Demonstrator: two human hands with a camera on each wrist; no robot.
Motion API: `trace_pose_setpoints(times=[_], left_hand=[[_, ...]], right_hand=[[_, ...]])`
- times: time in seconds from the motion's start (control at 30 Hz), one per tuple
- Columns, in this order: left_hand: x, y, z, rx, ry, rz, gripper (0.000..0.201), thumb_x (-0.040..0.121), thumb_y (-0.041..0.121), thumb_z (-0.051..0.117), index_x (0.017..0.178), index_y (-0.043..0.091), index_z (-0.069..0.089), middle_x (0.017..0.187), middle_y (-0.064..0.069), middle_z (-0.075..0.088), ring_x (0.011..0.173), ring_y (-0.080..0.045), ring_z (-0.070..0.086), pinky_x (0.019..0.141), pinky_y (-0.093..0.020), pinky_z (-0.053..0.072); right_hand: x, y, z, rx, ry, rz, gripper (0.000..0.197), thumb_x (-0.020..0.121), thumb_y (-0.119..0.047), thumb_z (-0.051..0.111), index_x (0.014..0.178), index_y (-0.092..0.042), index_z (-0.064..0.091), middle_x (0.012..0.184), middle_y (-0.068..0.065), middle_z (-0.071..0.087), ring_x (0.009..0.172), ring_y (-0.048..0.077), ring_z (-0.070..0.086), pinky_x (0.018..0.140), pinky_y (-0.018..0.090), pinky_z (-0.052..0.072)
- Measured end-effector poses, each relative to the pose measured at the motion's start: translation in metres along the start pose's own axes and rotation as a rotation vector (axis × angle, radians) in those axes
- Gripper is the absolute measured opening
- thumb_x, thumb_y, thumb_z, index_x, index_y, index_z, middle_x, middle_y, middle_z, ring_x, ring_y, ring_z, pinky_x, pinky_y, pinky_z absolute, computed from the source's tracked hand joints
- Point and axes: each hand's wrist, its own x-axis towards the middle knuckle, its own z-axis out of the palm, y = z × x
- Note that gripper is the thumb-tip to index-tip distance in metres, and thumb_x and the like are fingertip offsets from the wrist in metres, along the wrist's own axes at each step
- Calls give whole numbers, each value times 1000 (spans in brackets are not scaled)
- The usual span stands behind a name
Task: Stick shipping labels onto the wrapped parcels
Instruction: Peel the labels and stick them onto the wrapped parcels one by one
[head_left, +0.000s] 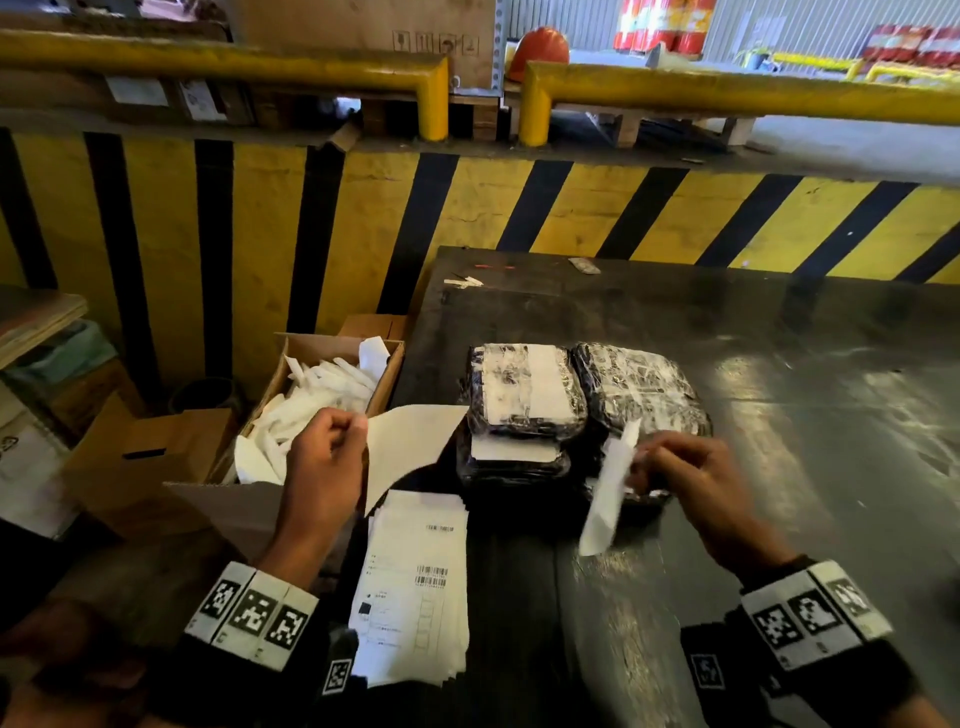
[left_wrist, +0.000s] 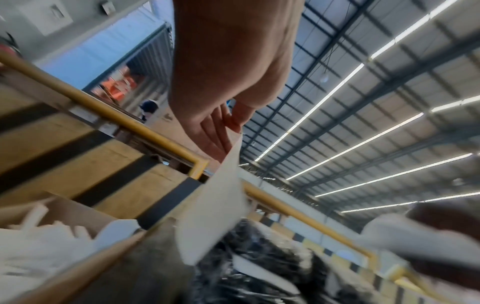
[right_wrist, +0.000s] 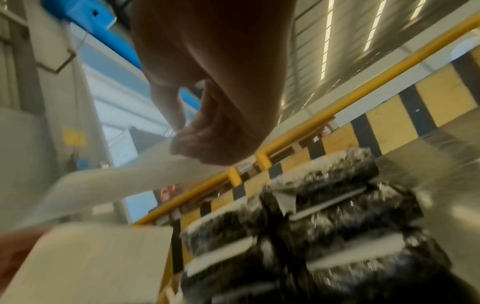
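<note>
Two stacks of black wrapped parcels (head_left: 524, 395) (right_wrist: 324, 205) stand side by side on the dark table (head_left: 779, 364). The left top parcel carries a white label; the right top parcel (head_left: 639, 389) shows only wrap. My left hand (head_left: 358, 426) (left_wrist: 233, 125) pinches a cream sheet (head_left: 405, 452) (left_wrist: 215, 216) by its corner, held up left of the parcels. My right hand (head_left: 636, 462) (right_wrist: 182, 144) pinches a white label (head_left: 608, 493) (right_wrist: 116, 185), hanging blurred in front of the right stack. A pile of printed labels (head_left: 415, 582) lies at the table's near edge between my wrists.
An open cardboard box (head_left: 337, 340) full of white paper scraps stands left of the table, below my left hand. A smaller brown box (head_left: 171, 447) sits further left. A yellow-and-black striped wall (head_left: 519, 208) with yellow rails backs the table. Small scraps (head_left: 465, 281) lie at its far edge.
</note>
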Motion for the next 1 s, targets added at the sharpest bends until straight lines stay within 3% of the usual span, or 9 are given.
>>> trace_pose_setpoints(times=[0.13, 0.23, 0.37, 0.47, 0.6, 0.73, 0.8, 0.9, 1.0], left_hand=[[-22, 22, 17, -98, -57, 52, 16, 95, 21, 51, 88, 10, 59, 76, -6, 61, 68, -10, 54, 63, -24, 45], [-34, 28, 25, -128, -62, 70, 16, 95, 18, 52, 83, 9, 58, 68, -5, 56, 58, -1, 49, 56, -12, 41], [-45, 33, 33, -154, -82, 38, 16, 94, 21, 52, 80, 15, 57, 75, -10, 65, 66, -12, 59, 58, -15, 46], [-52, 42, 40, -145, -90, 53, 14, 94, 21, 54, 81, 17, 58, 75, -6, 65, 67, -6, 60, 60, -12, 48], [-56, 65, 61, -127, -211, 153, 12, 92, 20, 57, 80, 25, 59, 73, 4, 67, 70, -4, 63, 65, -13, 49], [-72, 92, 103, -80, -492, 261, 10, 90, 34, 57, 86, 27, 65, 90, 12, 72, 87, 0, 67, 77, -17, 52], [-79, 98, 123, 15, -566, 339, 21, 89, 38, 57, 95, 21, 67, 102, 10, 71, 97, -2, 64, 87, -20, 50], [-86, 108, 152, 33, -583, 416, 20, 85, 38, 58, 94, 23, 69, 111, 11, 68, 109, 2, 59, 97, -15, 42], [-97, 117, 166, 28, -574, 443, 26, 82, 39, 60, 95, 20, 73, 119, 12, 65, 119, 5, 52, 103, -15, 36]], right_hand=[[-3, 59, 42, -344, -359, 148, 19, 81, -9, 58, 65, -3, 68, 57, -1, 64, 54, 10, 55, 58, 27, 46], [-8, 97, 69, -554, -570, 245, 17, 83, -14, 60, 72, -8, 71, 64, -3, 66, 53, 1, 55, 57, 19, 46], [-13, 120, 87, -667, -689, 300, 28, 87, -23, 63, 59, -19, 63, 55, -7, 60, 40, -7, 51, 50, 13, 43], [-9, 112, 79, -601, -598, 323, 38, 88, -32, 62, 53, -18, 58, 47, -7, 56, 36, -3, 50, 46, 14, 42], [12, 51, 49, -47, -173, 294, 52, 93, -42, 47, 60, -6, 64, 47, 5, 58, 40, 10, 52, 49, 25, 43], [33, -7, 5, 184, -187, 364, 70, 72, -65, 53, 77, 3, 66, 67, 17, 66, 55, 20, 62, 54, 27, 52], [35, -16, -10, 138, -242, 289, 60, 75, -52, 64, 80, 7, 63, 69, 18, 65, 59, 21, 61, 60, 30, 52], [36, -9, -41, 121, -192, 157, 14, 87, -8, 63, 73, -5, 65, 64, -2, 70, 60, 11, 65, 57, 22, 51], [40, 1, -68, 208, -70, 109, 10, 87, -4, 60, 92, -8, 68, 91, 7, 74, 81, 19, 71, 63, 25, 56]])
